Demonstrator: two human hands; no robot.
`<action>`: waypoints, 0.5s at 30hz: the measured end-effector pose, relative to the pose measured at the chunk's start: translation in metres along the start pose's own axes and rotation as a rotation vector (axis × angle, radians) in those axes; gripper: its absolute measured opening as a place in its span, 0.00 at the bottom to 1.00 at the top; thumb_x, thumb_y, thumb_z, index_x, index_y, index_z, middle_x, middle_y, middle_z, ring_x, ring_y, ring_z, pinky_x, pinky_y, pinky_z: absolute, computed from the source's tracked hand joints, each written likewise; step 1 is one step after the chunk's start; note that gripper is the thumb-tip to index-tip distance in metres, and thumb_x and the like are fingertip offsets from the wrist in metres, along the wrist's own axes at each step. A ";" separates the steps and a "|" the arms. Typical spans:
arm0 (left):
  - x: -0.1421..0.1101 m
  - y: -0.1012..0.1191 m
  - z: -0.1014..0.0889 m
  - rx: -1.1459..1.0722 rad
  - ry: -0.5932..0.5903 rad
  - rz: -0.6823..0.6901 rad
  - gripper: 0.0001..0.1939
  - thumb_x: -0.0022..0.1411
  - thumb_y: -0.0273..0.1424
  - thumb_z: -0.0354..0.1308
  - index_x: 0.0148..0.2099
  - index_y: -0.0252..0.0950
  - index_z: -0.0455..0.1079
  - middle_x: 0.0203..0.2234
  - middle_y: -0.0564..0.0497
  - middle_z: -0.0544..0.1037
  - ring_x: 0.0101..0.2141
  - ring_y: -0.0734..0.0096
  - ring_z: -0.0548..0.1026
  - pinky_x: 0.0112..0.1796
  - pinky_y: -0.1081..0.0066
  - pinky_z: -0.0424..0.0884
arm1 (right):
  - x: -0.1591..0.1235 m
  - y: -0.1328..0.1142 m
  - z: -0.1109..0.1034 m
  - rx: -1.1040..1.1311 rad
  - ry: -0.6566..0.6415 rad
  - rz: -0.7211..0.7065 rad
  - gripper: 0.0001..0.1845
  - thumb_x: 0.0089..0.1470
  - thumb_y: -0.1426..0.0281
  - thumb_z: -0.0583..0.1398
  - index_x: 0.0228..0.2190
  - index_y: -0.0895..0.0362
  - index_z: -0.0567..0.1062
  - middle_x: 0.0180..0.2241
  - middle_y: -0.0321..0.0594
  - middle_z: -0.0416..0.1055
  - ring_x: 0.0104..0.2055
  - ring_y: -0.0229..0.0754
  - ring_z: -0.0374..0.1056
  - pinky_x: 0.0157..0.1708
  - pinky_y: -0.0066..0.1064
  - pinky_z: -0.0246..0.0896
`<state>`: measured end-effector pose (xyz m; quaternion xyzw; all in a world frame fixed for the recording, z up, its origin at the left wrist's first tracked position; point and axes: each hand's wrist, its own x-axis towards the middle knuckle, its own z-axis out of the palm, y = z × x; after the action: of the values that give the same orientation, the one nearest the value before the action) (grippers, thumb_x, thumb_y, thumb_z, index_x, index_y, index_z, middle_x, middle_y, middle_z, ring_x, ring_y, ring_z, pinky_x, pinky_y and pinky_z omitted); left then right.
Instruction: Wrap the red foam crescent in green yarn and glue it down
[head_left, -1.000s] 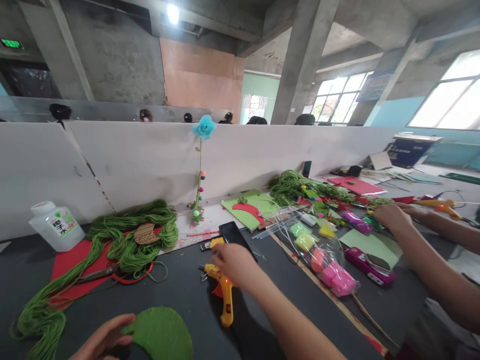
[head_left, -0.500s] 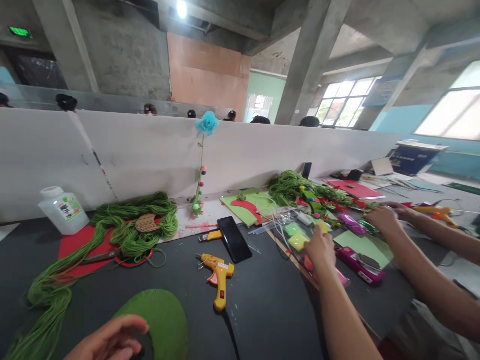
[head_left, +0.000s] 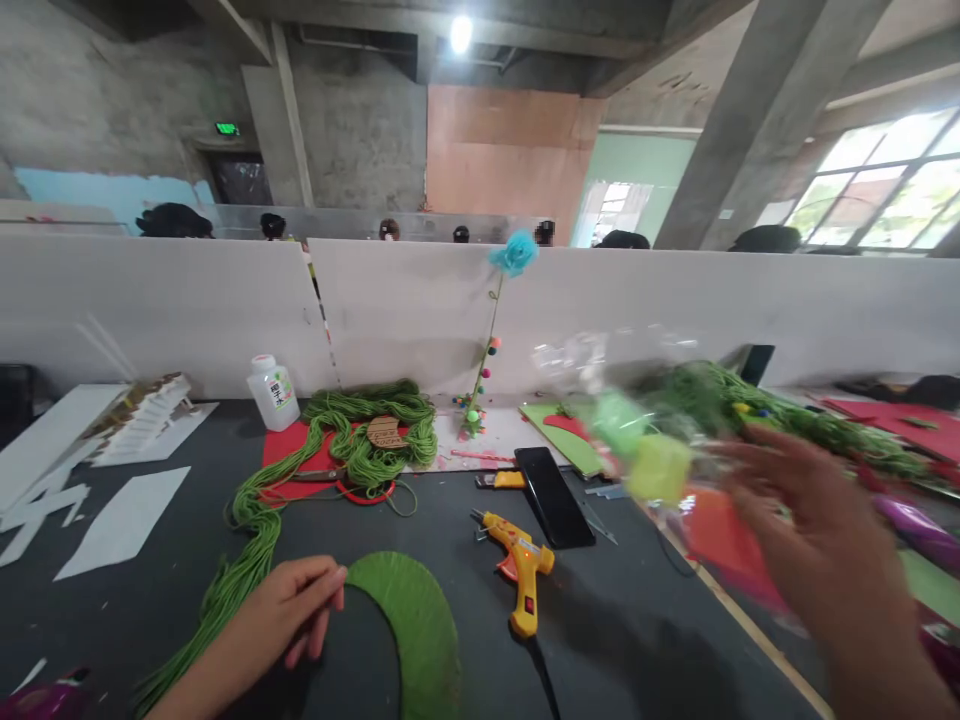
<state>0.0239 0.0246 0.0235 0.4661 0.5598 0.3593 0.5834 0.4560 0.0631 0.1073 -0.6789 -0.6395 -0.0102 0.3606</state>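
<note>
My left hand (head_left: 300,608) has its fingers drawn together at the end of a green crescent (head_left: 424,610) wrapped in yarn, and appears to pinch its tip. My right hand (head_left: 814,535), blurred by motion, grips clear plastic bags holding pale green, yellow (head_left: 660,470) and red-pink (head_left: 727,535) pieces, raised above the table. A yellow glue gun (head_left: 523,570) lies between my hands, its cord running towards me. Behind it are a black phone (head_left: 556,497) and a yellow cutter knife (head_left: 501,481).
Green yarn (head_left: 409,440) lies over red paper with scissors (head_left: 365,490) at the left. A white bottle (head_left: 273,393) stands behind. A blue flower (head_left: 514,253) rises before the white partition (head_left: 420,320). More greenery (head_left: 817,415) fills the right. White scraps (head_left: 124,520) lie far left.
My right hand has lifted the plastic bags from among the materials on the right. My left hand has closed at the crescent's end. The view has swung left; the other person's arms have left it.
</note>
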 end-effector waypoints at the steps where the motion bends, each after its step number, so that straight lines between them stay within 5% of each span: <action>1: 0.006 0.003 -0.001 -0.032 0.032 0.004 0.20 0.53 0.42 0.60 0.19 0.32 0.67 0.04 0.54 0.67 0.06 0.84 0.55 0.12 0.81 0.48 | -0.001 -0.018 0.014 0.113 0.013 -0.088 0.25 0.58 0.60 0.47 0.56 0.46 0.54 0.49 0.51 0.66 0.43 0.50 0.67 0.43 0.44 0.60; 3: 0.017 0.007 -0.005 -0.103 0.077 0.032 0.22 0.54 0.43 0.59 0.18 0.31 0.67 0.06 0.52 0.69 0.07 0.83 0.58 0.12 0.82 0.49 | -0.004 -0.056 0.048 0.267 -0.185 -0.334 0.23 0.57 0.67 0.48 0.55 0.51 0.56 0.45 0.48 0.69 0.40 0.44 0.69 0.40 0.38 0.64; 6: 0.028 0.015 -0.016 -0.258 0.136 0.087 0.22 0.57 0.47 0.53 0.34 0.31 0.73 0.27 0.45 0.81 0.21 0.72 0.75 0.21 0.78 0.66 | -0.005 -0.113 0.101 0.204 -0.343 -0.654 0.24 0.55 0.78 0.46 0.53 0.57 0.61 0.44 0.46 0.71 0.44 0.42 0.67 0.41 0.34 0.64; 8: 0.030 0.020 -0.027 -0.355 0.149 0.106 0.26 0.60 0.50 0.47 0.42 0.32 0.71 0.39 0.42 0.80 0.33 0.64 0.78 0.32 0.69 0.73 | -0.001 -0.145 0.127 0.172 -0.383 -0.760 0.25 0.52 0.81 0.48 0.52 0.57 0.65 0.40 0.44 0.73 0.44 0.43 0.66 0.41 0.33 0.63; 11: 0.025 0.023 -0.045 -0.551 0.062 0.080 0.29 0.62 0.49 0.43 0.45 0.29 0.69 0.42 0.37 0.78 0.40 0.56 0.77 0.37 0.62 0.73 | 0.012 -0.182 0.153 0.136 -0.393 -0.904 0.24 0.52 0.82 0.49 0.50 0.59 0.69 0.36 0.44 0.74 0.40 0.45 0.65 0.42 0.37 0.61; 15: 0.018 0.015 -0.057 -0.755 -0.043 0.075 0.20 0.60 0.34 0.49 0.52 0.28 0.64 0.47 0.37 0.75 0.46 0.49 0.74 0.40 0.59 0.72 | 0.034 -0.222 0.179 0.154 -0.362 -1.058 0.20 0.58 0.79 0.48 0.49 0.56 0.70 0.41 0.42 0.74 0.45 0.44 0.63 0.54 0.41 0.49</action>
<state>-0.0290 0.0542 0.0359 0.2461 0.3582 0.5517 0.7119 0.1875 0.1648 0.0973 -0.2282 -0.9434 -0.0262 0.2393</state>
